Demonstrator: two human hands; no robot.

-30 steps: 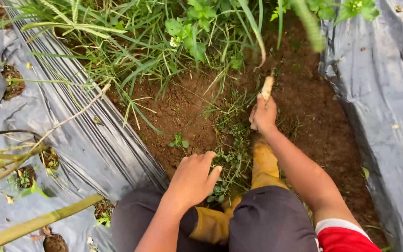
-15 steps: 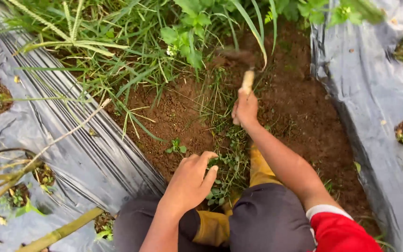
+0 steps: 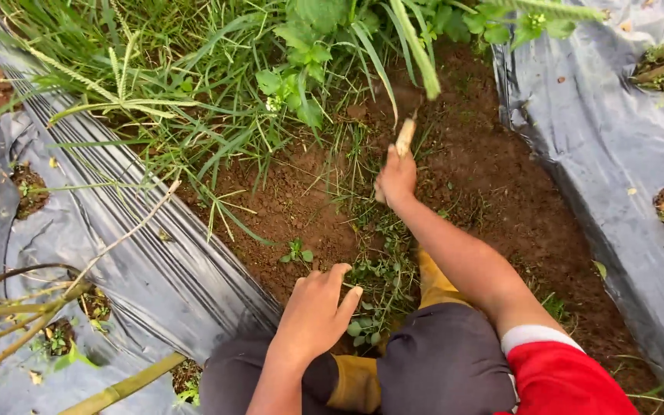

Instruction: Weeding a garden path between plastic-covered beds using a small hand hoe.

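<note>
I crouch over a strip of brown soil [image 3: 301, 192] between two sheets of grey plastic mulch. My right hand [image 3: 395, 178] is stretched forward and grips the pale wooden handle [image 3: 405, 137] of a tool whose head is hidden in the weeds. My left hand [image 3: 315, 311] rests on my left knee with fingers loosely curled and holds nothing. Cut and loose small weeds [image 3: 382, 269] lie on the soil between the hands. Tall grass and leafy weeds [image 3: 270, 77] stand just beyond the tool.
Grey plastic mulch [image 3: 132, 253] covers the bed on the left, with planting holes and bamboo stakes [image 3: 117, 392]. Another sheet of mulch [image 3: 624, 154] rises on the right. My yellow rubber boots [image 3: 436, 284] stand in the furrow below my dark trousers.
My right hand with the tool has moved forward and left into the weeds. My left hand has stayed on the knee. The view has shifted slightly.
</note>
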